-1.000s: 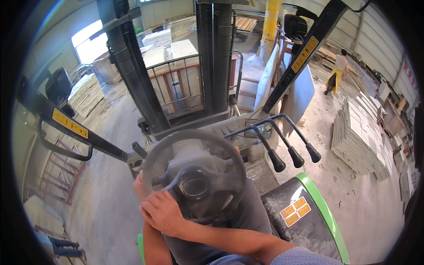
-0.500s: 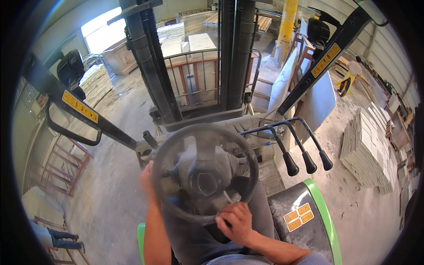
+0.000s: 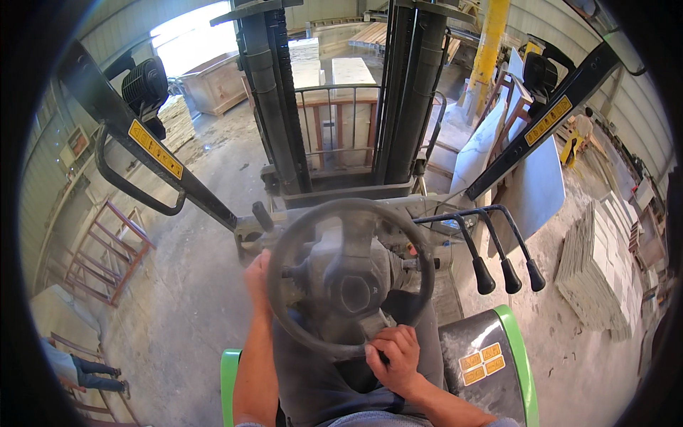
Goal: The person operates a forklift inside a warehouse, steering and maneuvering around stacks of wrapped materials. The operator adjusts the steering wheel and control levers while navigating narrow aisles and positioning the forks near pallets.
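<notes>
A dusty black steering wheel (image 3: 425, 256) on a forklift is in front of me. My left hand (image 3: 257, 281) is closed at the wheel's left rim, its fingers partly hidden by the rim. At the lower right of the rim, my right hand (image 3: 395, 358) is curled round the wheel, knuckles up. The steering column (image 3: 352, 274) sits in the wheel's middle. To the right stand three black-knobbed levers (image 3: 511, 276), touched by neither hand. A short dark lever (image 3: 262, 215) rises left of the wheel.
Ahead, the dark mast (image 3: 274, 107) and a barred guard (image 3: 334, 121) partly block the view. Stacked slabs (image 3: 597, 263) stand on the right, leaning panels (image 3: 530, 178) nearer the mast. A metal rack (image 3: 110, 252) is at left. One person (image 3: 89, 371) stands lower left, another (image 3: 578, 139) far right.
The surroundings and the forklift parts have shifted rightward in the picture. Both hands keep their places on the wheel. The far-right person looks more bent over.
</notes>
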Tool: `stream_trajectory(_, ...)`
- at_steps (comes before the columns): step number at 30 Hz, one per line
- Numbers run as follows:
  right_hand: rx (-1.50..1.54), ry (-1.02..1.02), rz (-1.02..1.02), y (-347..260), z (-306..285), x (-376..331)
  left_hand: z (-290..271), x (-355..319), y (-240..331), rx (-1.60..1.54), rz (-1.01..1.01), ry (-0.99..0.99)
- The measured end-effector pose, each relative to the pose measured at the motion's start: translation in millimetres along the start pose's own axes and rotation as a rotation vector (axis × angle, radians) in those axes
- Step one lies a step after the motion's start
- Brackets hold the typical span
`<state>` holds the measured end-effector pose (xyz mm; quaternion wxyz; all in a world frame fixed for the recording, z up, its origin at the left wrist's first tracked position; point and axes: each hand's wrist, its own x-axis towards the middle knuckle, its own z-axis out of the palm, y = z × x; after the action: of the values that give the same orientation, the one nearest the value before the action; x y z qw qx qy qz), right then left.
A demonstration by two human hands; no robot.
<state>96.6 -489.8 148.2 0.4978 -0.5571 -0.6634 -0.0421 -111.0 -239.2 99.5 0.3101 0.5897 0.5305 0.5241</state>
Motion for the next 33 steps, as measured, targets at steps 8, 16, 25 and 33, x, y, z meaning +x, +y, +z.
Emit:
stream_trajectory(8, -0.112, 0.130, 0.077, 14, -21, 11, -5, -9, 19, -0.017, -0.114, -0.005)
stream_trajectory(16, -0.069, 0.176, 0.255, 22, -30, 19, -8, -19, 23, -0.042, -0.129, -0.016)
stream_trajectory(25, -0.055, 0.034, 0.108, -11, -8, -27, -4, -27, 23, 0.102, -0.162, 0.034)
stream_trajectory(33, 0.057, -0.090, -0.172, -48, 51, -15, 1, -35, 19, 0.235, 0.105, 0.137)
